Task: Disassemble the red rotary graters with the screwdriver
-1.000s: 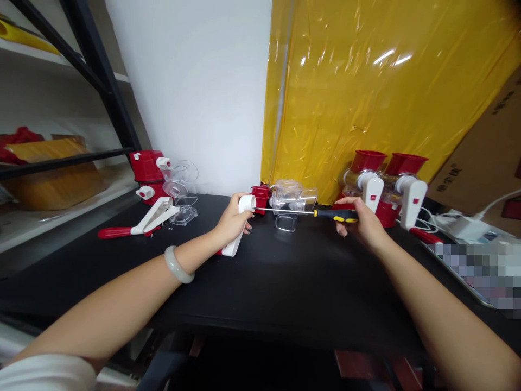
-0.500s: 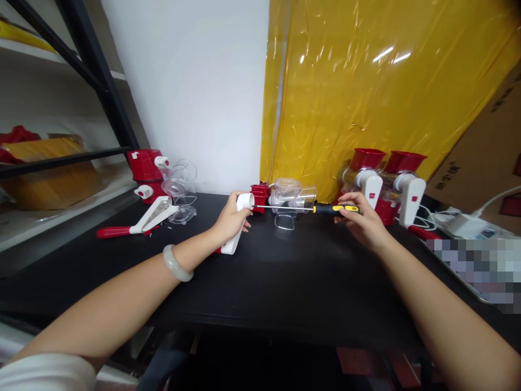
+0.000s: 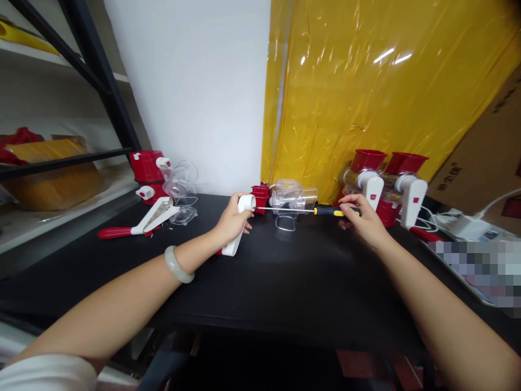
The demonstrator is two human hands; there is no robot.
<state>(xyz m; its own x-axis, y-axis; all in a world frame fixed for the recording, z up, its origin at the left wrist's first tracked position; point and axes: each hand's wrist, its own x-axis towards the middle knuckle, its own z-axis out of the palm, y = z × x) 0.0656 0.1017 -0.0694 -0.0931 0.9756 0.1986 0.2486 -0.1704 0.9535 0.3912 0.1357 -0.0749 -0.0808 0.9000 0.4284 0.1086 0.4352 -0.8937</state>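
My left hand (image 3: 233, 220) is closed around a white crank handle (image 3: 246, 203), its wide end up and its lower end near the table. A long screwdriver (image 3: 285, 209) lies level between my hands, its tip at the opening of the handle's wide end; whether it meets a screw inside is hidden. My right hand (image 3: 360, 217) grips the black and yellow screwdriver handle between thumb and fingers. Behind the shaft, a clear plastic housing (image 3: 288, 195) and a red hopper part (image 3: 259, 199) rest on the black table (image 3: 285, 293).
Another white crank handle with a red grip (image 3: 118, 232) lies at left, near red bases (image 3: 147, 167) and clear parts (image 3: 181, 187). Two assembled red-topped graters (image 3: 413, 184) stand at right, beside a white adapter (image 3: 464, 224). A shelf (image 3: 109, 182) borders the left.
The fingers of my right hand have shifted around the screwdriver handle, covering more of its end. My left hand and the crank handle stay in nearly the same place.
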